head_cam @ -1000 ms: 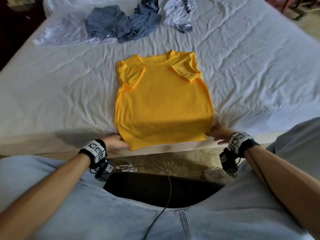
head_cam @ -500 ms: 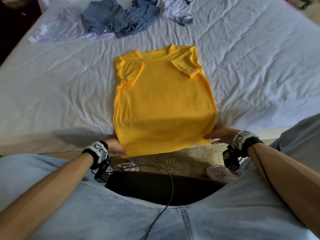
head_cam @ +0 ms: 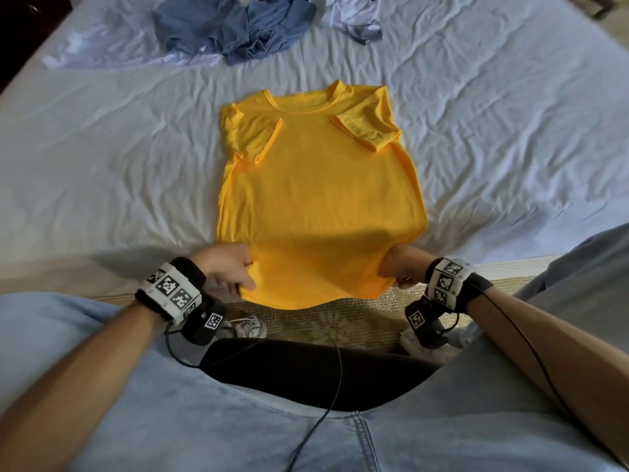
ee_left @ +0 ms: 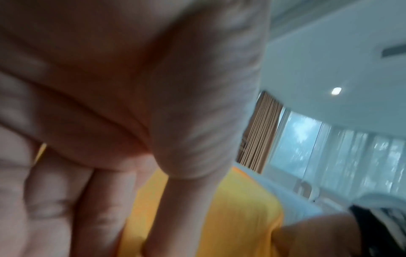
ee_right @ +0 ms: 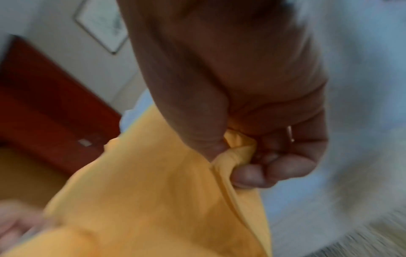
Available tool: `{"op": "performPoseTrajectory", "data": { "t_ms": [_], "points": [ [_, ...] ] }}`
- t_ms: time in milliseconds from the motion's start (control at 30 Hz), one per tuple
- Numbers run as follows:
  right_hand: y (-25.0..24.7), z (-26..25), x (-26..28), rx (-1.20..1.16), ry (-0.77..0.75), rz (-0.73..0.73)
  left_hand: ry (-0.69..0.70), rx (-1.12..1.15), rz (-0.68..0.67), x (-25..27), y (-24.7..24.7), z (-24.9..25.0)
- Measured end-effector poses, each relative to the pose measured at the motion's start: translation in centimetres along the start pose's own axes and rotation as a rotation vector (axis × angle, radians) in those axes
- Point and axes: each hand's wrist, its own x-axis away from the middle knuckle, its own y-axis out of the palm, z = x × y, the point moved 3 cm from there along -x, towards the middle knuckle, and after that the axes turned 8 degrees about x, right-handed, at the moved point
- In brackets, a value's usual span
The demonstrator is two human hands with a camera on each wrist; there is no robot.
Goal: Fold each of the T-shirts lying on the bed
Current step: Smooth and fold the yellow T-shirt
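**Q:** Surface and room?

**A:** Bed (head_cam: pixel 102 158) under a creased white sheet, filling most of the head view. Blue garments (head_cam: pixel 235 25) and a white garment (head_cam: pixel 354 15) lie crumpled near its far edge. A patterned rug (head_cam: pixel 357 321) shows below the near edge. The left wrist view shows a beige curtain (ee_left: pixel 259 133) beside a bright window (ee_left: pixel 329 156) and a ceiling light (ee_left: pixel 336 90); the right wrist view shows a framed picture (ee_right: pixel 101 24) on a pale wall above dark red furniture (ee_right: pixel 44 107).

**Q:** Position and orientation of the shirt?

**A:** Yellow T-shirt (head_cam: pixel 320 199) lies near the middle of the bed's near half, both sleeves folded in over the body. Its long axis runs away from the person: collar at the far end, hem at the near end, overhanging the bed edge.

**Q:** State of the hands?

**A:** Left hand (head_cam: pixel 224 267) holds the hem's left corner, fingers curled on the cloth; its wrist view is blurred, with the thumb laid over yellow fabric. Right hand (ee_right: pixel 252 121) pinches the hem's right corner, the fabric bunched between thumb and curled fingers (ee_right: pixel 252 175). The hem is raised slightly between both hands, clear of the sheet.
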Motion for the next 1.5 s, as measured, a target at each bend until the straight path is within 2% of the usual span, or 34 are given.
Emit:
{"op": "performPoseTrajectory", "data": {
  "t_ms": [133,200,300,367,467,533,600,633,733,800,867,1000,1167,1300,1400,1500],
  "points": [
    [0.1,-3.9,3.5,0.469,-0.167,0.089,0.248,0.367,0.116,3.1,-3.2,2.7],
    [-0.6,-5.0,5.1,0.568,-0.225,0.145,0.370,0.532,0.084,4.5,-4.3,3.5],
    [-2.5,-5.8,7.1,0.615,-0.267,0.184,0.408,0.725,0.005,4.9,-5.2,3.1],
    [-4.0,-6.0,8.3,0.439,-0.333,0.122,0.397,0.849,-0.039,4.7,-5.5,2.6],
    [-7.0,-6.5,10.2,0.173,-0.522,0.018,0.403,1.032,-0.044,4.5,-5.7,2.4],
    [-9.0,-6.7,10.8,-0.128,-0.631,-0.064,0.407,1.186,-0.024,4.4,-6.0,2.2],
    [-10.7,-6.3,10.8,-0.451,-0.670,-0.154,0.442,1.315,-0.022,4.3,-6.4,1.8],
    [-11.3,-5.9,10.6,-0.536,-0.693,-0.172,0.480,1.334,-0.019,4.2,-6.7,1.6],
    [-12.1,-5.2,9.8,-0.597,-0.788,-0.127,0.618,1.246,-0.011,4.1,-7.5,0.9],
    [-12.1,-5.2,9.1,-0.624,-0.787,-0.001,0.637,1.179,0.050,3.7,-8.0,0.5],
    [-12.1,-5.2,8.2,-0.672,-0.723,0.167,0.618,1.165,0.151,3.5,-8.5,0.6],
    [-12.6,-5.2,7.0,-0.806,-0.625,0.346,0.514,1.379,0.388,2.5,-9.4,0.3],
    [-14.4,-4.6,4.9,-1.114,-0.498,0.552,0.416,1.625,0.725,1.3,-11.6,-1.4],
    [-16.4,-4.9,3.3,-1.305,-0.474,0.558,0.449,1.724,0.850,0.6,-13.3,-2.1],
    [-17.5,-6.0,2.1,-1.316,-0.493,0.535,0.479,1.729,0.838,-0.3,-14.8,-1.3],
    [-18.7,-7.0,0.2,-1.336,-0.420,0.541,0.505,1.741,0.837,-1.6,-16.5,-0.4]
  ]
}}
